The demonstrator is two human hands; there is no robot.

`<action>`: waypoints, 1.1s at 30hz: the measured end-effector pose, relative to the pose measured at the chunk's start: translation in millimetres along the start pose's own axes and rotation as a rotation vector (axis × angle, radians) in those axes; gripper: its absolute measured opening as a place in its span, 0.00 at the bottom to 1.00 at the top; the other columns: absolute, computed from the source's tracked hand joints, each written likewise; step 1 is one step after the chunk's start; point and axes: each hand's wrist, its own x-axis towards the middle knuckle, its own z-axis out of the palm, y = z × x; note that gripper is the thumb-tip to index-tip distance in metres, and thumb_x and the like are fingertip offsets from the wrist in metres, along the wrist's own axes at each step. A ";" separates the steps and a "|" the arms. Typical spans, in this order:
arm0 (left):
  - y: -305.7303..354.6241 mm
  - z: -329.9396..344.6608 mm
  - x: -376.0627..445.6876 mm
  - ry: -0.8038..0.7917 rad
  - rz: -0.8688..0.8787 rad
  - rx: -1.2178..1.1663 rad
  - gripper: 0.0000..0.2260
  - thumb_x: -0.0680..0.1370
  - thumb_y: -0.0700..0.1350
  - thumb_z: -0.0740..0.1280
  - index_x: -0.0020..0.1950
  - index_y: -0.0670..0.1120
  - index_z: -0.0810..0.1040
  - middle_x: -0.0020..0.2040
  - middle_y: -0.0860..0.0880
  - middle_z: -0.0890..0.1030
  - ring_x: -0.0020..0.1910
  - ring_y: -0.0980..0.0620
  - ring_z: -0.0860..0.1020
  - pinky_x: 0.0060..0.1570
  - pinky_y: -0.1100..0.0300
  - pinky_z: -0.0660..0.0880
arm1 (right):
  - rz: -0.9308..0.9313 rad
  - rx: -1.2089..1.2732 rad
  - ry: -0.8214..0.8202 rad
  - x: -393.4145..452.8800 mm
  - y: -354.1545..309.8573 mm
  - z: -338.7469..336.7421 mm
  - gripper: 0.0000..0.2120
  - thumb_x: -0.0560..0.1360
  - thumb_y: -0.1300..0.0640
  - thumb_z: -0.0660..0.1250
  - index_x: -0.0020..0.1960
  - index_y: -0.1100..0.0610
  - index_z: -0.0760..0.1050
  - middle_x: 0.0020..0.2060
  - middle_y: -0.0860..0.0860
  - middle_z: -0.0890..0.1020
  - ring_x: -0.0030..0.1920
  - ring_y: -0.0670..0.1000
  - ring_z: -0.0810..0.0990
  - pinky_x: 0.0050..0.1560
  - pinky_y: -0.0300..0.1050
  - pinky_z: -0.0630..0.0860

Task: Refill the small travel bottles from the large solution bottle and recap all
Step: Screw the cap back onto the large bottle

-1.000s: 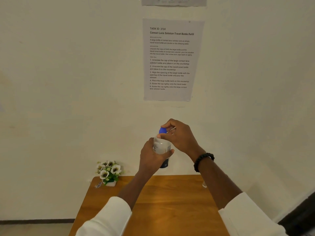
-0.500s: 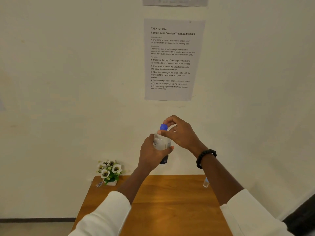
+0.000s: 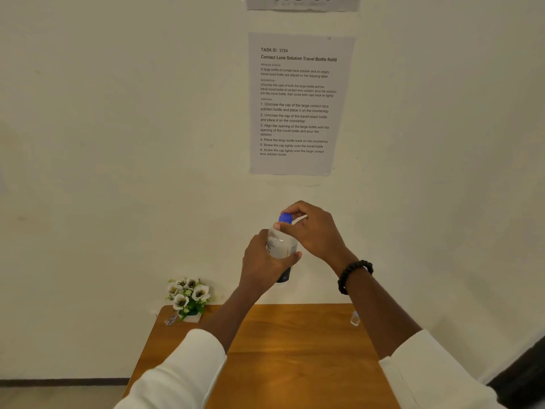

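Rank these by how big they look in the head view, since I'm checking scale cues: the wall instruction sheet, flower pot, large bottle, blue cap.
1. instruction sheet
2. flower pot and large bottle: look alike, and the bottle is nearer and partly hidden
3. blue cap

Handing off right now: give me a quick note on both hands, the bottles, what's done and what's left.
Left hand grips the large solution bottle, held up above the wooden table.
Right hand pinches its blue cap, which sits on the neck.
One small travel bottle stands at the table's far right edge, by the right forearm.
Done: cannot tell if any pouring has happened.
Left: confirm the travel bottle's fill and every cap.
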 end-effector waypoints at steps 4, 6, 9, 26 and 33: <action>-1.0 1.7 -5.9 0.028 -0.007 -0.009 0.30 0.70 0.57 0.75 0.66 0.47 0.69 0.53 0.53 0.76 0.50 0.53 0.76 0.50 0.63 0.70 | 0.026 -0.032 -0.038 -1.0 3.0 7.3 0.21 0.70 0.42 0.75 0.57 0.48 0.74 0.48 0.42 0.79 0.45 0.45 0.79 0.48 0.40 0.78; -3.5 -0.1 -7.0 0.039 -0.014 -0.025 0.29 0.70 0.57 0.75 0.65 0.47 0.70 0.53 0.52 0.77 0.50 0.52 0.77 0.50 0.62 0.71 | -0.012 0.003 -0.112 -1.9 3.9 7.5 0.22 0.73 0.44 0.73 0.64 0.47 0.73 0.55 0.43 0.78 0.47 0.46 0.80 0.52 0.43 0.80; -9.9 -3.0 -6.9 0.028 -0.023 -0.034 0.28 0.69 0.56 0.76 0.63 0.48 0.70 0.52 0.51 0.78 0.49 0.51 0.78 0.50 0.61 0.75 | -0.014 -0.003 -0.069 -3.7 7.4 15.0 0.15 0.73 0.53 0.74 0.59 0.47 0.77 0.54 0.44 0.81 0.47 0.46 0.80 0.55 0.49 0.81; -30.3 -12.5 -8.7 0.052 -0.057 -0.006 0.29 0.70 0.57 0.75 0.65 0.48 0.69 0.54 0.52 0.77 0.51 0.51 0.77 0.56 0.58 0.75 | 0.008 0.032 -0.109 -1.7 7.6 37.2 0.14 0.74 0.53 0.73 0.59 0.51 0.77 0.51 0.45 0.79 0.48 0.48 0.79 0.51 0.39 0.78; -38.4 -12.5 -8.0 0.064 -0.042 -0.019 0.30 0.69 0.56 0.76 0.66 0.48 0.69 0.55 0.52 0.76 0.51 0.51 0.77 0.53 0.61 0.75 | 0.068 0.111 -0.168 -2.8 13.0 37.4 0.22 0.76 0.45 0.69 0.68 0.48 0.70 0.54 0.44 0.78 0.50 0.47 0.79 0.45 0.30 0.74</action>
